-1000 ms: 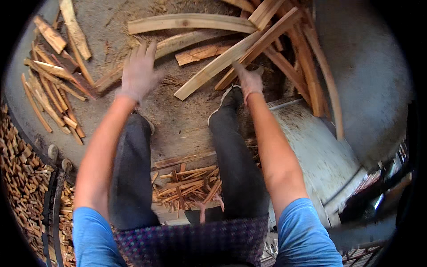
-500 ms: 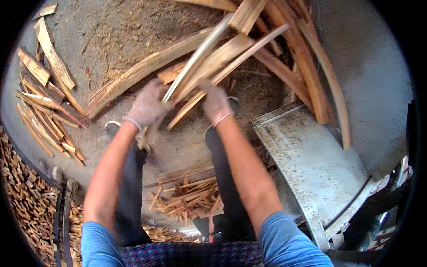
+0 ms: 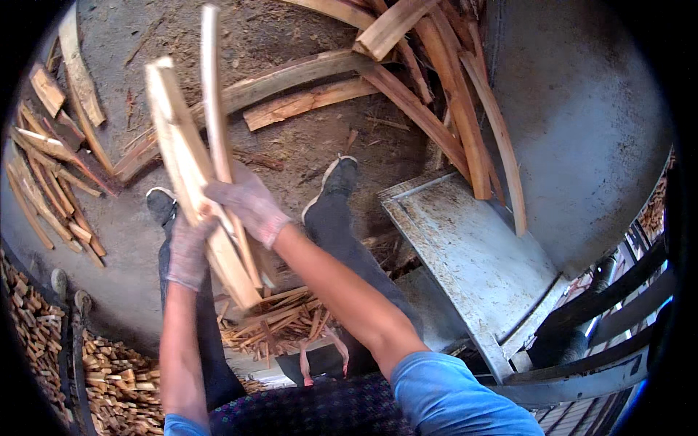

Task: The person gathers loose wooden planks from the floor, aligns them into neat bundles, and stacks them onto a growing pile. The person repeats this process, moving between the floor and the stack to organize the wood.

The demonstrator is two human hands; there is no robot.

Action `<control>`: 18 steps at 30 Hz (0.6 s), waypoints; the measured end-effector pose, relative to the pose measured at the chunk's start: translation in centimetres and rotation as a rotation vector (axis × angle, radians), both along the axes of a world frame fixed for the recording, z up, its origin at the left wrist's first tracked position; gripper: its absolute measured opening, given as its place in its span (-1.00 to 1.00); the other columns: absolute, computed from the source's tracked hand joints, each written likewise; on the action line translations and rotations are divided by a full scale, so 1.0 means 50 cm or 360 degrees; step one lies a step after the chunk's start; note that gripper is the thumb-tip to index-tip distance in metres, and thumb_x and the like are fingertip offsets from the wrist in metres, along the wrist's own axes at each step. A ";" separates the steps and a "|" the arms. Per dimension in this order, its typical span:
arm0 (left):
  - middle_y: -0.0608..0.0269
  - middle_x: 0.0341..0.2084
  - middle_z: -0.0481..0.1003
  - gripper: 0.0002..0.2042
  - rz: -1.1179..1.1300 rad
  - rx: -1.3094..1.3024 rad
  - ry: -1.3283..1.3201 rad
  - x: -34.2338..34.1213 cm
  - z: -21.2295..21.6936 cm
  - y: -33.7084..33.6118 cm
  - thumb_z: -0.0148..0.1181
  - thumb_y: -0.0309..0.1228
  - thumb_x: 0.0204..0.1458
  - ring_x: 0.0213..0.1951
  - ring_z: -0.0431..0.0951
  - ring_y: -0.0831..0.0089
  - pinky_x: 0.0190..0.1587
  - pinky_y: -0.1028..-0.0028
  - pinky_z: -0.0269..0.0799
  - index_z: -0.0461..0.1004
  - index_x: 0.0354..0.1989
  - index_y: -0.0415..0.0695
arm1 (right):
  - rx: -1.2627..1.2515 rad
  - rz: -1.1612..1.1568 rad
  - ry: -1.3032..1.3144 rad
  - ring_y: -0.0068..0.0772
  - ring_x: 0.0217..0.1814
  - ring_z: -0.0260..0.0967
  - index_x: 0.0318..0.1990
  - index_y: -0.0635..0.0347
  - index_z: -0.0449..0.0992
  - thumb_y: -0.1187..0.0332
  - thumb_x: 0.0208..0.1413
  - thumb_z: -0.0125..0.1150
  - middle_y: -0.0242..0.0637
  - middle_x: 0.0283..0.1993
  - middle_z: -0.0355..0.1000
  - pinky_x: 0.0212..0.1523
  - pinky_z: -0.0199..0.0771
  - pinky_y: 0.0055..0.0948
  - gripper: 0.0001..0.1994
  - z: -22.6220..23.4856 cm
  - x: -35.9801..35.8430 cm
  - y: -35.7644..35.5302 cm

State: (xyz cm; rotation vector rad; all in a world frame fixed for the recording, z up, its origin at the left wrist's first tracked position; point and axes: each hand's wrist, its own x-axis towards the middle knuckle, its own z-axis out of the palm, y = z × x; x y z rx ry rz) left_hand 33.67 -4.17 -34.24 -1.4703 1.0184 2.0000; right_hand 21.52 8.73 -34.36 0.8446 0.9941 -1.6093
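Billets (image 3: 33,320) packed in a dense stack at the far left, cut ends showing, and just above them loose split strips (image 3: 58,174) lie crisscrossed on the concrete floor (image 3: 109,291). Next comes the left shoe (image 3: 161,207), and now the action: the left hand (image 3: 190,251), in a thin pale glove, fingers closed round the lower part of a thick pale board (image 3: 182,152). That board slants in front of the body, top end leaning left, held up off the floor. Close beside it, a narrow wood strip (image 3: 212,87), blurred at the top, and the right hand (image 3: 247,200), gloved too, reaches across with its fingers gripping both pieces. Behind them a long curved slab (image 3: 291,80) spans the floor, a shorter slab (image 3: 313,102) just beside it. Below, thin sticks (image 3: 283,320) lie heaped between the legs, the right shoe (image 3: 338,174) planted farther forward. Over to the right, curved reddish-brown slabs (image 3: 458,109) spread in a pile, lower ends by a dirt-speckled metal panel (image 3: 472,247).
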 end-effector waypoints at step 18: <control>-0.22 0.35 0.38 -0.28 -0.1274 -0.0399 0.0047 -0.064 0.216 0.141 0.29 -0.43 0.10 0.38 0.41 0.08 0.41 0.27 0.30 0.21 0.47 -0.28 | 0.2668 0.2867 0.0923 0.13 0.27 0.48 0.17 0.29 0.51 -0.35 -0.21 0.52 0.14 0.21 0.50 0.24 0.50 -0.06 -0.05 0.176 -0.505 0.700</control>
